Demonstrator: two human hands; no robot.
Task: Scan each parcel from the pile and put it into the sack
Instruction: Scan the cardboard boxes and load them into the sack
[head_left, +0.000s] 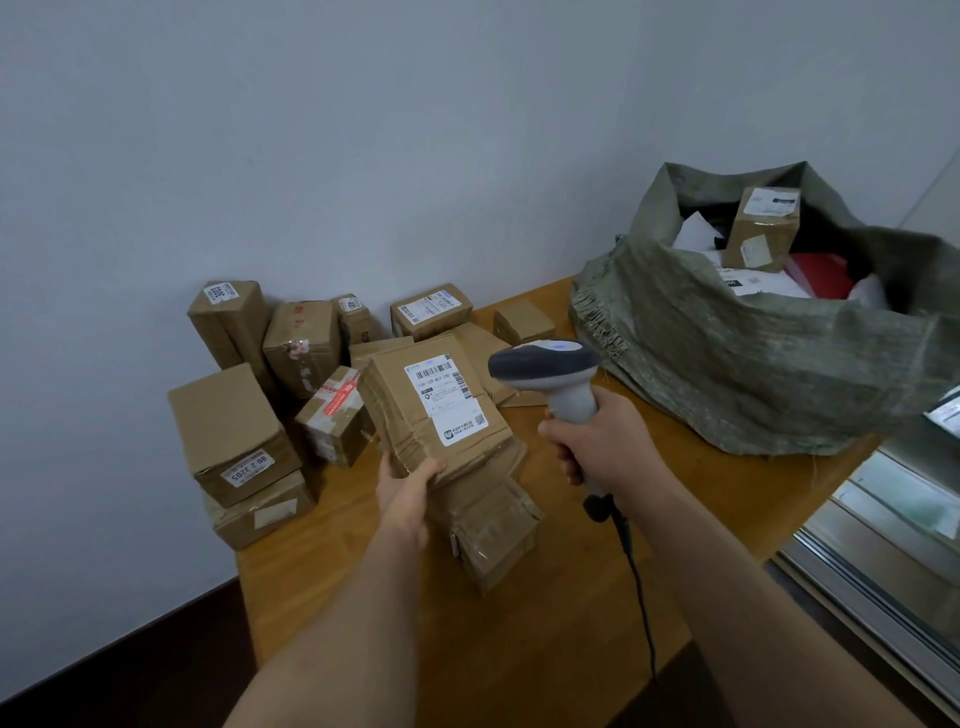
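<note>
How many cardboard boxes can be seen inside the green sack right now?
1: a brown cardboard box with white labels sits upright inside the sack, on white and red packages. More boxes may lie hidden beneath.

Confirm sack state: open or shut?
Open. The sack mouth gapes with its rim rolled down, and a taped cardboard box, white packets and a red item show inside it.

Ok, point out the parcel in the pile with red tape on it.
It is the small box with red tape, just left of the held parcel. The others carry only brown tape and white labels.
</note>
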